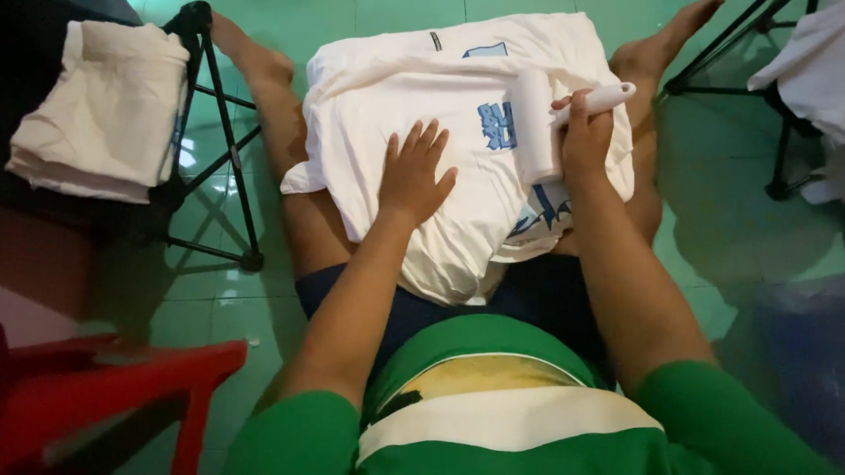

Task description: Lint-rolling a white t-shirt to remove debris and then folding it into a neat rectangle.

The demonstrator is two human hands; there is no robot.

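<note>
A white T-shirt [408, 88] with a blue print lies spread over my lap and legs. My left hand [413, 174] rests flat on the shirt's middle, fingers spread, pressing the cloth down. My right hand [585, 138] grips the white handle of a lint roller [534, 126], whose white roll sits on the shirt over the blue print, just right of my left hand.
Folded white cloth [100, 108] lies on a dark stand [218, 142] at the left. A red plastic chair [100, 389] stands at the lower left. More white cloth [823, 55] hangs on a black stand at the right. The floor is green tile [721, 218].
</note>
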